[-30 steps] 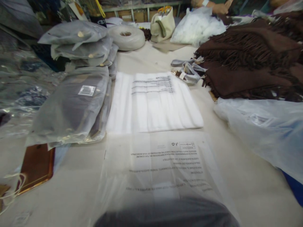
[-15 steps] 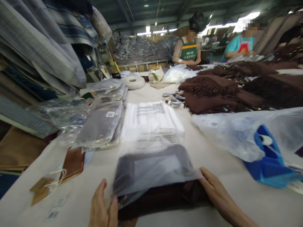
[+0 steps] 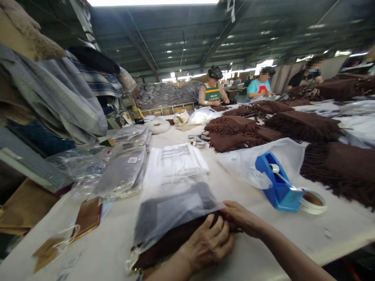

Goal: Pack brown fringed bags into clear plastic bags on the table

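Note:
A frosted plastic bag (image 3: 175, 212) lies in front of me, drawn partly over a folded dark brown cloth (image 3: 164, 246). My right hand (image 3: 241, 218) pinches the bag's edge at its right corner, with the thumb and fingers closed. Reaching across the front, my left hand (image 3: 209, 240) has its fingers bent over the cloth at the bag's mouth, close beside the right hand. The fingertips are partly hidden in the dark folds. Beyond the bag lies a stack of printed clear bags (image 3: 175, 160).
Bagged grey goods (image 3: 121, 171) are stacked at left, near a brown leather-like piece (image 3: 88, 214) and a paper tag (image 3: 47, 253). A blue tape dispenser (image 3: 277, 191) and a tape roll (image 3: 315, 201) stand at right. Brown fringed cloths (image 3: 234, 132) lie beyond. Co-workers (image 3: 212, 93) are across the table.
My left hand has moved from the bag's left corner across to its right side, onto the cloth. The right hand keeps the bag's right corner. The view has tilted up and turned right.

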A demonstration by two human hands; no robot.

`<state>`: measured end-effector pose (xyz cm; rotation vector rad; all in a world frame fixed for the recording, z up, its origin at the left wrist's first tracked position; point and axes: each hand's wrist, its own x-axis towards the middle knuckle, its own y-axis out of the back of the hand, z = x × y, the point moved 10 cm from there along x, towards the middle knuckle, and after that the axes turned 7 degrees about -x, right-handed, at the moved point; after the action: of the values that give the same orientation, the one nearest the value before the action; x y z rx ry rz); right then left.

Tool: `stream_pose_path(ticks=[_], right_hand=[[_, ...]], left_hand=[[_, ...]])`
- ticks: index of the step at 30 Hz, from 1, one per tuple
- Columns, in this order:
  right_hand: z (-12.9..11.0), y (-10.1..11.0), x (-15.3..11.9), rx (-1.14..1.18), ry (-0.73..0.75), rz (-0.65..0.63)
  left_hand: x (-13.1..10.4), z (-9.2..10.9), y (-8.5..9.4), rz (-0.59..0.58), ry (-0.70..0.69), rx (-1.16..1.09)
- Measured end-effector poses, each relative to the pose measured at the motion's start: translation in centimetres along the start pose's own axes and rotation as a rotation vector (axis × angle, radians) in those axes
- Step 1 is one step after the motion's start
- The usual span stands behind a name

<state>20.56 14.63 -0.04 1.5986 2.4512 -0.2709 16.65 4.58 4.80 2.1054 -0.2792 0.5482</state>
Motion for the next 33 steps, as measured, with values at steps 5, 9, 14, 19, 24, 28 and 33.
stream_pose_path(ticks=[5,9,14,19,24,28,33], right_hand=[[0.0,0.0,-0.2,0.029,0.014,-0.008],[0.0,-0.1,-0.8,0.046,0.06,0.013],[0.1,0.4,-1.2,0.072,0.121,0.079],[0.6,0.9,-1.0,0.08,0.097,0.158],[1.3,1.3,-0.4,0.072,0.061,0.236],[1.6,1.8,-0.3,0.002,0.081,0.319],[0.7,2.5,-1.6,-0.186,0.225,0.468]], left_hand=[[-1.0,-0.1,-0.1,-0.076,-0.002,0.053],[-1.2,-0.6,0.4,-0.032,0.054,0.048],[-0.8,-1.6,0.8,-0.006,0.133,0.057],[-0.4,-1.5,-1.1,-0.2,0.166,0.117],[0.8,-1.4,-1.2,-0.308,0.197,0.184],[1.1,-2.0,-1.0,-0.304,0.263,0.231],[-1.2,-1.1,-3.6,-0.108,0.136,0.197]])
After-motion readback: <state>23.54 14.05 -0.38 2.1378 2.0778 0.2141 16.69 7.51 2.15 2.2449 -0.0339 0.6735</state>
